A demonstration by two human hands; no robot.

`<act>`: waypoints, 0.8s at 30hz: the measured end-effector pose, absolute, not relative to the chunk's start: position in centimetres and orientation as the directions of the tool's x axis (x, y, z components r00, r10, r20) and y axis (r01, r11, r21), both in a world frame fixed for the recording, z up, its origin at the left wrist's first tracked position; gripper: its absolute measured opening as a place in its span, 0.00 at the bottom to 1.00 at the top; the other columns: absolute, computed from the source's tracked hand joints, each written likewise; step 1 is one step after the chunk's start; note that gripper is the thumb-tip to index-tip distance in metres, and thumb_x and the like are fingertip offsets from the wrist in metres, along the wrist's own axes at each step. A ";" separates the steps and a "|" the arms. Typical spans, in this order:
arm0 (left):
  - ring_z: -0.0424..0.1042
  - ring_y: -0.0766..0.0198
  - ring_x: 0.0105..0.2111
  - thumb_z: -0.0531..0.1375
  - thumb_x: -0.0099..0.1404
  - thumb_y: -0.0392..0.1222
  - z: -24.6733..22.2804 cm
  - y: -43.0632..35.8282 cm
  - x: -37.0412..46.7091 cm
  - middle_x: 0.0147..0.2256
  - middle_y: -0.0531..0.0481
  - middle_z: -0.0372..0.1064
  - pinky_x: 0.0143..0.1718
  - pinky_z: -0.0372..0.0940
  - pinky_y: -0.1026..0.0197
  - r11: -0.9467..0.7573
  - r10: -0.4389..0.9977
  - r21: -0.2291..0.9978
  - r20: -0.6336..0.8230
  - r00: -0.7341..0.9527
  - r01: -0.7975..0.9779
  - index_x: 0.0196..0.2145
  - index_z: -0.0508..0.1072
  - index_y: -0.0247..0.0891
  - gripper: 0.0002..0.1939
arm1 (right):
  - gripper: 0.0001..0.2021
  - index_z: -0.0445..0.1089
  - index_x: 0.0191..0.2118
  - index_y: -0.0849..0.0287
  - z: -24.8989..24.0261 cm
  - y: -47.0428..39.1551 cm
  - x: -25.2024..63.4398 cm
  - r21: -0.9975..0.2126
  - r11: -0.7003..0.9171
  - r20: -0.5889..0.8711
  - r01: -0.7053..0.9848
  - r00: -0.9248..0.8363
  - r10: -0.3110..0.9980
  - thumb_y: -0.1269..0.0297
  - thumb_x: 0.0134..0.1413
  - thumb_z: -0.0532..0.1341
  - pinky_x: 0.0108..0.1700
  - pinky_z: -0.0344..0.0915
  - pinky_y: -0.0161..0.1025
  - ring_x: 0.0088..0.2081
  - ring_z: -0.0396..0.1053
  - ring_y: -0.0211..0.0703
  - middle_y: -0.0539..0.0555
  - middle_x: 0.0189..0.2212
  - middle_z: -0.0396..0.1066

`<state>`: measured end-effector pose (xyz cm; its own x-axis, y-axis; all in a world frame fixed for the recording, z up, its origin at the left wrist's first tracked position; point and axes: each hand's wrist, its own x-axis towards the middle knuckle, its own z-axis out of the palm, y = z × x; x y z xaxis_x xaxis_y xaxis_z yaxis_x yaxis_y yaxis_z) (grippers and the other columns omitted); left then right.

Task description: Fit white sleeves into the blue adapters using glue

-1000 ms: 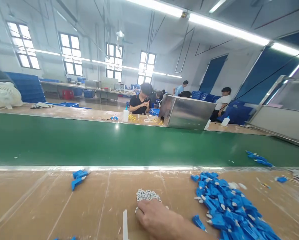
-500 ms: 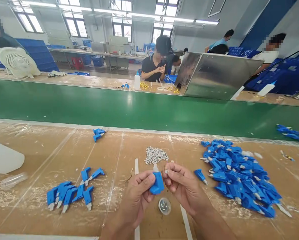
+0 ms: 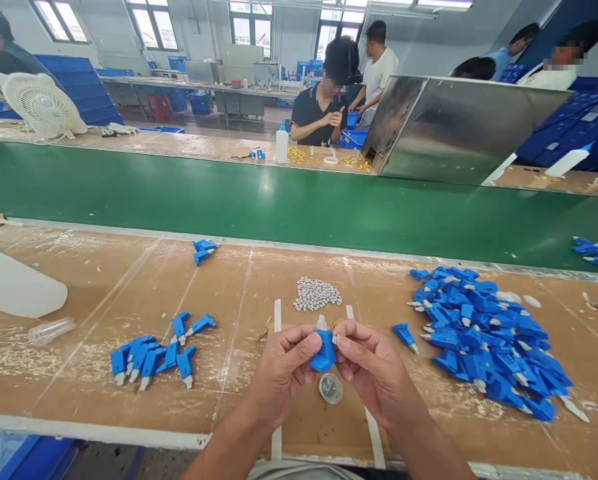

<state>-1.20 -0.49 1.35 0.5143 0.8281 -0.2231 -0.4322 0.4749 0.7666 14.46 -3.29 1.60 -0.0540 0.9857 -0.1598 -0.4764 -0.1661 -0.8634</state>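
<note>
My left hand [image 3: 289, 360] is closed round a blue plastic part [image 3: 323, 359] with a whitish tip pointing away from me. Between the thumb and finger of my right hand [image 3: 373, 363] is a small grey-white piece [image 3: 335, 339], brought up to the right side of the blue part; whether it sits in the part cannot be seen. Beyond my hands lies a heap of small grey pieces [image 3: 317, 295]. A small round clear dish [image 3: 331, 389] stands just below my hands. One loose blue part [image 3: 405, 337] lies to the right of my right hand.
A big pile of blue parts [image 3: 483, 340] covers the right side; several more blue parts [image 3: 151, 358] lie left. A white bottle [image 3: 19, 283] and clear tube [image 3: 51, 330] are far left. Past the green belt [image 3: 229, 200], a person [image 3: 323, 110] sits opposite.
My right hand has brought the small grey-white piece against the blue part, which has turned in my left hand. The view has shifted, now showing the table's near edge.
</note>
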 end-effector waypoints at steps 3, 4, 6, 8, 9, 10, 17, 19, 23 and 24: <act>0.56 0.73 0.24 0.67 0.62 0.51 1.0 -0.5 -1.3 0.26 0.52 0.65 0.23 0.52 0.70 0.457 0.836 0.787 -0.220 0.503 -0.414 0.35 0.80 0.34 0.15 | 0.14 0.75 0.31 0.60 1.4 -3.3 14.4 -0.884 -0.146 -0.149 -0.444 -0.027 0.988 0.54 0.53 0.72 0.24 0.56 0.30 0.22 0.57 0.33 0.49 0.24 0.65; 0.56 0.73 0.24 0.67 0.62 0.51 0.9 -0.5 -1.3 0.26 0.52 0.65 0.23 0.52 0.70 0.451 0.839 0.795 -0.221 0.498 -0.407 0.35 0.80 0.34 0.15 | 0.15 0.74 0.31 0.60 1.3 -3.3 14.4 -0.890 -0.139 -0.145 -0.434 -0.020 0.989 0.53 0.53 0.72 0.24 0.56 0.30 0.22 0.57 0.33 0.49 0.24 0.65; 0.57 0.72 0.24 0.67 0.62 0.51 0.5 -0.5 -1.4 0.26 0.52 0.64 0.23 0.53 0.70 0.438 0.844 0.811 -0.223 0.487 -0.388 0.34 0.79 0.34 0.15 | 0.15 0.74 0.31 0.60 1.1 -3.3 14.4 -0.910 -0.116 -0.125 -0.398 -0.003 0.992 0.53 0.54 0.72 0.24 0.57 0.31 0.22 0.58 0.34 0.49 0.24 0.65; 0.58 0.72 0.24 0.67 0.63 0.52 0.2 -0.4 -1.5 0.26 0.51 0.65 0.24 0.54 0.69 0.417 0.852 0.832 -0.217 0.476 -0.367 0.34 0.79 0.33 0.16 | 0.14 0.74 0.32 0.59 1.1 -3.3 14.3 -0.948 -0.068 -0.081 -0.310 0.029 0.996 0.53 0.56 0.70 0.25 0.58 0.33 0.23 0.60 0.36 0.50 0.26 0.66; 0.58 0.72 0.24 0.66 0.63 0.52 0.0 -0.4 -1.4 0.26 0.51 0.65 0.24 0.54 0.69 0.398 0.859 0.846 -0.208 0.467 -0.356 0.35 0.80 0.33 0.16 | 0.13 0.74 0.32 0.59 1.1 -3.3 14.3 -0.969 -0.038 -0.052 -0.245 0.050 0.997 0.53 0.58 0.69 0.25 0.60 0.33 0.24 0.61 0.37 0.50 0.26 0.66; 0.59 0.71 0.25 0.66 0.63 0.52 -0.2 -0.4 -1.4 0.27 0.50 0.65 0.24 0.55 0.69 0.369 0.870 0.864 -0.192 0.454 -0.343 0.36 0.80 0.34 0.16 | 0.13 0.75 0.33 0.59 1.1 -3.4 14.2 -0.984 -0.008 -0.021 -0.177 0.073 0.997 0.54 0.59 0.68 0.26 0.61 0.34 0.25 0.62 0.37 0.50 0.27 0.67; 0.62 0.65 0.29 0.64 0.65 0.51 0.7 -0.6 -1.6 0.31 0.48 0.62 0.25 0.62 0.67 0.079 0.945 0.983 -0.021 0.327 -0.167 0.40 0.83 0.37 0.15 | 0.11 0.75 0.34 0.57 1.2 -4.1 13.8 -0.998 0.056 0.052 -0.026 0.145 0.988 0.55 0.61 0.68 0.27 0.69 0.35 0.26 0.67 0.40 0.51 0.28 0.70; 0.63 0.64 0.29 0.63 0.66 0.51 1.1 -0.5 -1.8 0.30 0.48 0.61 0.25 0.62 0.66 0.042 0.935 0.991 0.005 0.354 -0.124 0.39 0.83 0.37 0.15 | 0.12 0.76 0.34 0.58 1.0 -4.0 14.0 -0.993 0.012 -0.001 -0.115 0.115 0.993 0.55 0.58 0.70 0.27 0.70 0.34 0.25 0.68 0.39 0.52 0.28 0.71; 0.63 0.64 0.29 0.61 0.67 0.50 1.6 -0.1 -2.2 0.31 0.48 0.62 0.24 0.61 0.65 0.020 0.902 0.996 0.019 0.431 -0.086 0.39 0.83 0.38 0.15 | 0.16 0.72 0.28 0.59 0.8 -3.2 14.3 -0.916 -0.145 -0.167 -0.375 0.026 0.986 0.54 0.48 0.76 0.20 0.64 0.29 0.20 0.63 0.34 0.49 0.22 0.67; 0.64 0.64 0.29 0.61 0.68 0.50 1.8 0.0 -2.4 0.31 0.48 0.62 0.25 0.61 0.65 0.017 0.895 0.997 0.017 0.445 -0.072 0.40 0.83 0.38 0.15 | 0.18 0.71 0.28 0.59 0.8 -3.1 14.3 -0.897 -0.176 -0.196 -0.405 0.007 0.981 0.53 0.46 0.77 0.19 0.62 0.28 0.20 0.62 0.34 0.48 0.21 0.66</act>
<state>-2.35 0.03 1.78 0.4450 0.8954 0.0168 -0.0721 0.0172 0.9973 14.28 -3.09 0.83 0.0066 0.9807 -0.1955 -0.4054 -0.1761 -0.8970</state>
